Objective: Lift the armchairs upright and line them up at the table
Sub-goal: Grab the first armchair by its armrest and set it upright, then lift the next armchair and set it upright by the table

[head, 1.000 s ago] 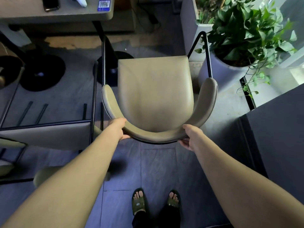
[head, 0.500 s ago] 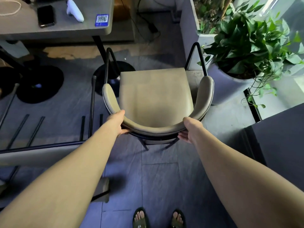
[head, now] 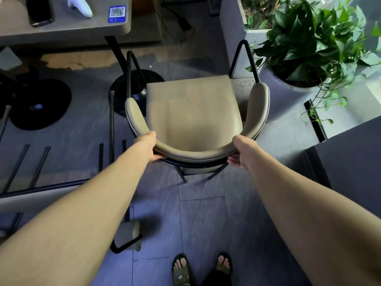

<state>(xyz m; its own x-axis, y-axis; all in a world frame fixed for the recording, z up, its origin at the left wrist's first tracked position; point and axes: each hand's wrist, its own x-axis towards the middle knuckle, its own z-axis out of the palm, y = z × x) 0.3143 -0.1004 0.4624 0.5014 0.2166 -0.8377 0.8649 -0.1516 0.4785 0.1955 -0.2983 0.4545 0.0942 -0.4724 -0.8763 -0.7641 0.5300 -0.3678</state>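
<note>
A beige armchair [head: 193, 112] with a curved padded back and black metal legs stands nearly upright in front of me, seat facing the table. My left hand [head: 149, 144] grips the left end of its backrest and my right hand [head: 242, 151] grips the right end. A second beige armchair [head: 127, 232] lies on its side at the lower left, partly hidden by my left arm. The grey table [head: 82, 30] is at the top left.
A phone [head: 39, 11], a white controller [head: 81, 6] and a QR sticker [head: 117, 13] lie on the table. Black round table bases [head: 41, 104] sit on the floor. A potted plant [head: 309, 48] and grey wall crowd the right. My sandalled feet [head: 202, 269] are below.
The armchair has tipped from leaning back toward me to nearly upright, its seat now level and rear legs showing. Both hands kept their grip on the backrest.
</note>
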